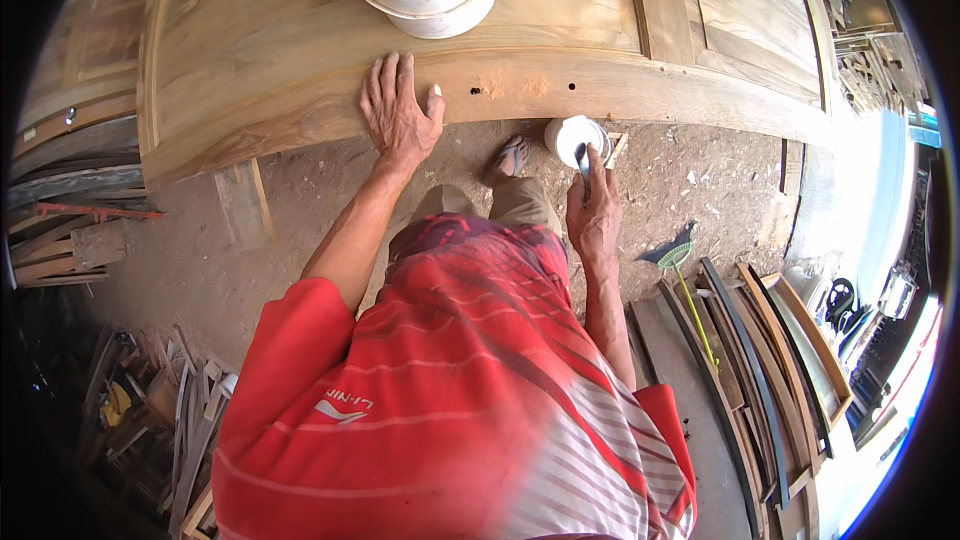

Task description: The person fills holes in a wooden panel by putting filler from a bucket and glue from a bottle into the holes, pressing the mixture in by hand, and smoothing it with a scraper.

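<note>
Panelled wooden door [570, 5] spans the top of the frame, its near edge pale. Left hand [400, 118] lies on that edge, upper centre, palm down, fingers loose and spread, gripping nothing. Right hand [597, 212], right of centre, has its fingers closed round a small tool [583, 160] (exact kind unclear; a dark, narrow piece shows) held over a white tub [568, 138] just below the door's edge. Cannot tell whether tool touches tub. Orange-brown patches [535, 86] mark the edge between two dark holes. White bucket [440, 20], brown contents inside, stands on the door at top centre. Lower right: green rake head [675, 256], long wooden strips [780, 370] stacked beside it.
</note>
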### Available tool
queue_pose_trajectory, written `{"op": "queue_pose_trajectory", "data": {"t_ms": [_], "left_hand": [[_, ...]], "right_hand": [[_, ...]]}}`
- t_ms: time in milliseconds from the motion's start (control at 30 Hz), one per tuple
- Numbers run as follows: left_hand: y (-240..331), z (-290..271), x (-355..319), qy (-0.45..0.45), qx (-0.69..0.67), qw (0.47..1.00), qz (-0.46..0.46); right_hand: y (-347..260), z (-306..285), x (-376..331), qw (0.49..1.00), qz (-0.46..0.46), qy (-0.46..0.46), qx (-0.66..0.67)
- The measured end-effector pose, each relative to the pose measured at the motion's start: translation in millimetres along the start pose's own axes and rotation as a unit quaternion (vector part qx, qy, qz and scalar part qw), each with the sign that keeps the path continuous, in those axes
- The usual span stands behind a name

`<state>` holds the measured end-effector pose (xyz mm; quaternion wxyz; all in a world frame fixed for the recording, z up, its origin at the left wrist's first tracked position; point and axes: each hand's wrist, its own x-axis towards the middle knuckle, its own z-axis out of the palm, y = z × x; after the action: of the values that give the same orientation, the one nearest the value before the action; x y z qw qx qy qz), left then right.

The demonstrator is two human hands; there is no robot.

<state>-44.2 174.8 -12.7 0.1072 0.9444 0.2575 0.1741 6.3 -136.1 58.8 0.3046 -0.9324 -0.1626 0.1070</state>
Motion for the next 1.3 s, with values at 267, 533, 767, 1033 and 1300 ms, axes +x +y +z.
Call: {"op": "queue_pose_trajectory", "data": {"t_ms": [267, 533, 767, 1033, 1300], "left_hand": [[2.4, -7.6, 4.6, -0.003, -0.023, 1.000, -0.012], [-5.8, -20.4, 0.9, -0.018, -0.100, 0.994, 0.043], [8.4, -28.3, 12.3, -0.074, -0.290, 0.935, 0.191], [56.7, 7.7, 43.1, -0.139, -0.274, 0.920, 0.245], [56.6, 18.5, 50.9, -0.150, -0.251, 0.917, 0.271]], "right_hand": [[0.6, 10.1, 26.2, 0.997, -0.057, -0.047, -0.003], [-28.0, 21.6, 43.8, 0.995, -0.071, -0.038, -0.065], [-48.7, 28.0, 38.9, 0.993, -0.020, -0.047, -0.107], [-51.8, 24.4, 42.1, 0.997, -0.015, -0.012, -0.072], [-71.4, 39.2, 51.7, 0.995, -0.005, -0.044, -0.085]]}}
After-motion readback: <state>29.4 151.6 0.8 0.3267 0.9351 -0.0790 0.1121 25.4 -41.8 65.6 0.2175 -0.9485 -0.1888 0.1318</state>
